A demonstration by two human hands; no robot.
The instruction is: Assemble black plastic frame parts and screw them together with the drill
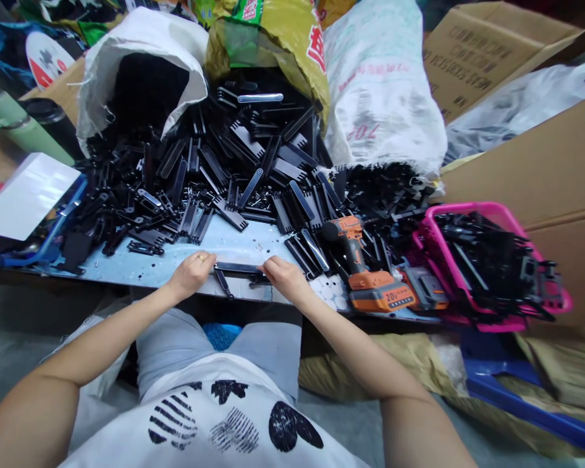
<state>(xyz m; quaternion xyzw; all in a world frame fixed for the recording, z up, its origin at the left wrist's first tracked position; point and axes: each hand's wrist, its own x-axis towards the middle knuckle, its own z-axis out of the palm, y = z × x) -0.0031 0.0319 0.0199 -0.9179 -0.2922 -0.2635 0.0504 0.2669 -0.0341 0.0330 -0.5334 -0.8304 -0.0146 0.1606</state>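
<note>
Your left hand (191, 273) and right hand (283, 275) each pinch an end of a black plastic strip (236, 267), which lies flat at the near edge of the desk (141, 268). It looks light, stiff and smooth, so gripping its ends seems right. Just right of the strip lies an orange drill (365, 273); beyond the strip spreads a pile of black parts (234, 169), then sacks (380, 84).

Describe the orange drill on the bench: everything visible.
The cordless drill has an orange and black plastic-looking body, a dark chuck pointing up-left and a battery pack marked 20V at the near end. It lies on its side at the workbench's near edge, right of the right hand, which is not touching it. Black plastic parts crowd its chuck end; a pink basket sits further right.
</note>
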